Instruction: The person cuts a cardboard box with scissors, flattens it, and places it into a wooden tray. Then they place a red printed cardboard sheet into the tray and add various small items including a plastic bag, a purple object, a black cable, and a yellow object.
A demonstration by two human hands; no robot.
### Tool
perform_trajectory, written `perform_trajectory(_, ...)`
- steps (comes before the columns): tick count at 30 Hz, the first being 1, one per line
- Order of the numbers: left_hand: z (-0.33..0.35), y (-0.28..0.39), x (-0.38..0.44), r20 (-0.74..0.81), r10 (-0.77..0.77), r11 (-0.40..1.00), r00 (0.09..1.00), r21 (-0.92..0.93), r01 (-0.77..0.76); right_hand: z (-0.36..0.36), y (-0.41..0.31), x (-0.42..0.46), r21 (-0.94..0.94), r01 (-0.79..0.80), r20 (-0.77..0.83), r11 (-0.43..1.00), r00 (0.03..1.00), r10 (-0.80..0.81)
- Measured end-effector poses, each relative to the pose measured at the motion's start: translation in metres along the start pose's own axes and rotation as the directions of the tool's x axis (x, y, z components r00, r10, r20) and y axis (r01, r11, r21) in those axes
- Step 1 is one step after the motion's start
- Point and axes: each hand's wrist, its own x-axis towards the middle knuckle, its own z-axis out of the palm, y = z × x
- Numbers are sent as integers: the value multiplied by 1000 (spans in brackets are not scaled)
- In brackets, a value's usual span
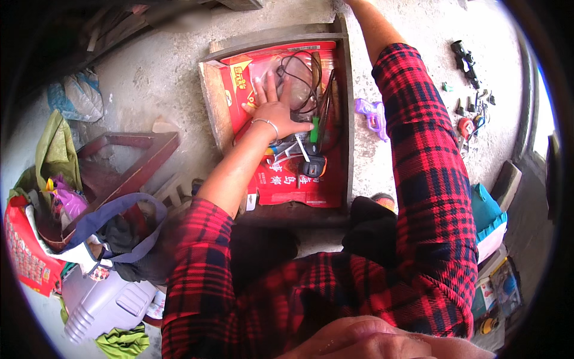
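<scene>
My left hand (272, 114) is spread flat, palm down, in a wooden drawer (210, 96) lined with red printed cardboard (287, 197). Its fingertips rest at a clear plastic bag (301, 89), and its thumb reaches to a green handle (315, 129). A thin black cable (293, 60) loops over the bag. Long, narrow tools (334, 96) lie along the drawer's right side. Nearer to me is a black and orange tape measure (313, 166). My right arm stretches past the top edge of the picture, with the hand out of view.
Right of the drawer lies a purple toy pistol (372, 117). Farther right on the concrete floor are a black scope-like object (466, 64) and several small parts (471, 107). At left stand a dark red wooden frame (134, 166), bags (33, 251) and a grey plastic case (107, 300).
</scene>
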Motion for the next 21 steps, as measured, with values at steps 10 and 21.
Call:
perform_trajectory(10,9,1,8,-5,77,996,997,46,-77,-150,-20,-152,663,-132,509,737,801,-315)
perform_trajectory(21,10,3,-6,-100,273,939,957,246,-242,-209,-1,-296,153,600,527,785,622,-579)
